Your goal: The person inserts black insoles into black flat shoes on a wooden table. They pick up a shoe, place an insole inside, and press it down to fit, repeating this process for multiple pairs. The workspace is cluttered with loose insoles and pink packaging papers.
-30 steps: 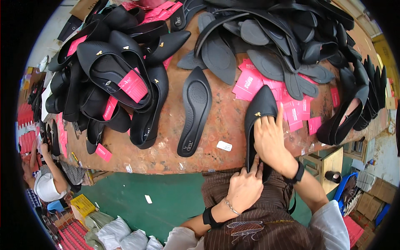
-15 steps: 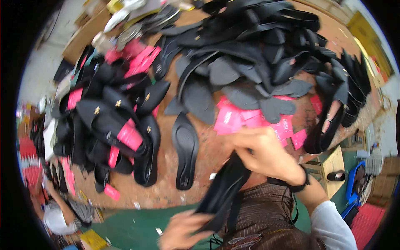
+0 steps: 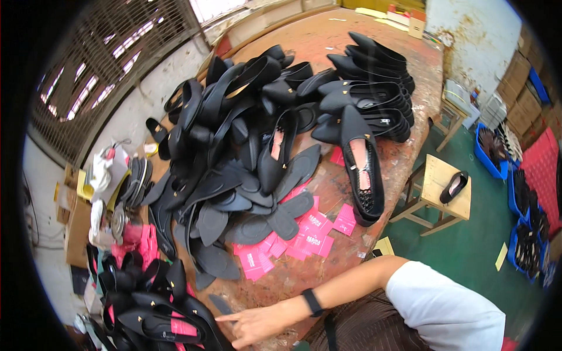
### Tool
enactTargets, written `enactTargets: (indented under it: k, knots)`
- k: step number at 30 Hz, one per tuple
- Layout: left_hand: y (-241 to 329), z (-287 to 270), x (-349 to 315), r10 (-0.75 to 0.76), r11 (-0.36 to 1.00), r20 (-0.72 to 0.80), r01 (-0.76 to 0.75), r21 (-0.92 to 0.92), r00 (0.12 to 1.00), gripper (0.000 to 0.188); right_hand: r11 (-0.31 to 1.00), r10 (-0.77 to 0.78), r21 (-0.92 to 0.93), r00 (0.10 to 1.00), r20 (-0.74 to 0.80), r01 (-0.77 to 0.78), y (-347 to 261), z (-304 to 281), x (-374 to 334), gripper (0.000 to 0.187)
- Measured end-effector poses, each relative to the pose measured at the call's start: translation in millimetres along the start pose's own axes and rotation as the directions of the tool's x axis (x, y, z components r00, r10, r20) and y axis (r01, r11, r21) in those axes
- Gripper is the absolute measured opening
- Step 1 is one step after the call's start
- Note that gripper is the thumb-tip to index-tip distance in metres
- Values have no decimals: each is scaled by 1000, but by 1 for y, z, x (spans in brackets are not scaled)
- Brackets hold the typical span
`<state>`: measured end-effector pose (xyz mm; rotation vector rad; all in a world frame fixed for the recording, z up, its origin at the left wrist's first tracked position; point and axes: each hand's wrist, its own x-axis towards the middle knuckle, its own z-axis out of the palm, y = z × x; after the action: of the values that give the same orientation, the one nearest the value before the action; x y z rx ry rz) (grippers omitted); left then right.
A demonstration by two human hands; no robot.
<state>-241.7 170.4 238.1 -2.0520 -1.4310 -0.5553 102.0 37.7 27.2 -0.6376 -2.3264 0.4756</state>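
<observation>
Meanwhile, at a worn tabletop point(image 3: 404, 158), the right hand point(image 3: 257, 324) reaches across w/ fingers spread, holding nothing, index aimed at black flats with pink liners point(image 3: 164, 324) stacked at lower left, within easy reach. Left hand not in view. Loose insoles point(image 3: 234, 216), pink cards point(image 3: 293, 243) & more shoes point(image 3: 363, 93) crowd the surface beyond; a stool point(image 3: 436, 196) stands alongside.

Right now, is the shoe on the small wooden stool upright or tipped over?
Upright. The black shoe rests on its sole on the stool, its pale lining facing up.
</observation>
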Motion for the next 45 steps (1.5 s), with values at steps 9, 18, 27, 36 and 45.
enactTargets:
  k: [9,18,27,36,45]
  knots:
    - [472,11,-70,727,14,-275,-414,-910,630,36,695,707,716,-113,-698,-73,-164,-169,-175,63]
    - [579,-18,-87,580,256,-37,-226,-940,814,12,792,564,608,-307,-767,-64,-217,-176,-274,78]
    - [330,-39,-98,511,367,71,-142,-919,857,9,696,709,645,154,-689,-315,-160,-175,-245,62]
    - [245,39,-231,421,659,456,81,-748,784,28,856,460,-133,853,-246,-500,-83,-72,-134,26]
    - [277,67,-265,86,335,347,301,-893,934,122,865,499,-23,864,-71,-501,-43,-2,-79,25]
